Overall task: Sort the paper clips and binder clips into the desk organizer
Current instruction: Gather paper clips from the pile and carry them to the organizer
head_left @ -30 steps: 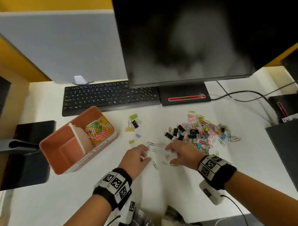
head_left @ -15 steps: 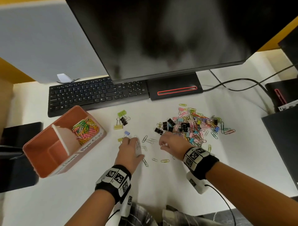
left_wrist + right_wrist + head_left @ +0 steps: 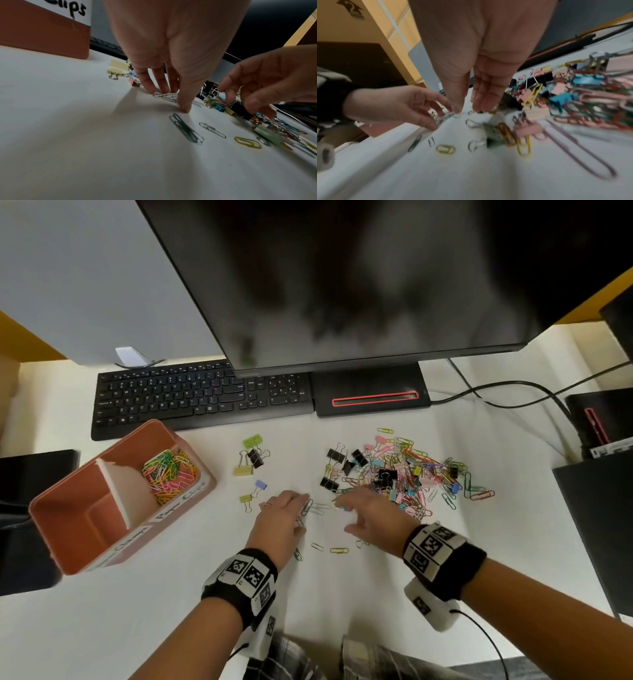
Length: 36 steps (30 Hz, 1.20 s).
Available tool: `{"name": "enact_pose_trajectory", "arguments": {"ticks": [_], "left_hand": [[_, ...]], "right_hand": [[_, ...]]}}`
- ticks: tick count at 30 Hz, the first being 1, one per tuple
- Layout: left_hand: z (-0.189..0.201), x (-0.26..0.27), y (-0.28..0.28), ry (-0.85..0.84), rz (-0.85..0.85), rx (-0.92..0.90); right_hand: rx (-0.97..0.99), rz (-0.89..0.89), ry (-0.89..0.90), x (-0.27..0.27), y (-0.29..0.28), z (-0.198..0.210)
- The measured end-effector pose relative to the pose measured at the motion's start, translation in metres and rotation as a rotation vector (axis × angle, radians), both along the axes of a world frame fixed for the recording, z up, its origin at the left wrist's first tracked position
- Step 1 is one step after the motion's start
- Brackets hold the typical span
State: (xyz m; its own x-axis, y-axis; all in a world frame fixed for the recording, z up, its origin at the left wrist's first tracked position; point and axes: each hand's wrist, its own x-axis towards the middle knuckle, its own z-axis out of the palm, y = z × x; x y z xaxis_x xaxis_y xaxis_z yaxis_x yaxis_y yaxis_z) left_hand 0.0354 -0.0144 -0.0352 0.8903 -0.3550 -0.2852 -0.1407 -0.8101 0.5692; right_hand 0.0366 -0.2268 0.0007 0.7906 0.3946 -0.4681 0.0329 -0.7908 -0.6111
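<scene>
A: Status check. What do we have in the desk organizer [image 3: 102, 529]?

B: One compartment holds a heap of coloured paper clips [image 3: 169, 474]. The other compartments show nothing inside. We see no binder clips in it.

A: And what is left on the desk [image 3: 171, 611]?

B: Most of the stock. The mixed pile [image 3: 404, 474] of paper clips and binder clips sits right of centre. A small group of binder clips [image 3: 251, 460] lies apart, between the organizer and the pile. Loose paper clips, among them a yellow one [image 3: 339, 550], lie near our wrists.

A: Hand states?

B: Our left hand [image 3: 282, 522] has fingers extended down to the desk, fingertips [image 3: 150, 90] pressing on a few silver paper clips [image 3: 167, 96]. Nothing is lifted. Our right hand [image 3: 373, 513] hovers at the near edge of the pile, fingers loosely bent; we cannot tell whether it grips a clip.

A: Progress estimate?

B: We judge it early: paper clips partly sorted, binder clips not started.
</scene>
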Motion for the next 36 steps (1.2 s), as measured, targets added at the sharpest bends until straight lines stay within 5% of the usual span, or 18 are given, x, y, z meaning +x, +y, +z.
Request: {"name": "enact_pose_trajectory", "arguments": {"ticks": [12,26,36], "left_hand": [[-0.006,0.012,-0.023,-0.054,0.026,-0.051],[-0.001,0.020,-0.032,0.057,-0.015,0.029],[0.068,0.028,0.038,-0.132,0.361,-0.231]], "right_hand": [[-0.243,0.008,-0.163,0.041,-0.001,-0.013],[-0.236,-0.002,-0.131,0.047,0.000,-0.009],[-0.117,0.023,-0.204,0.047,0.014,0.035]]}}
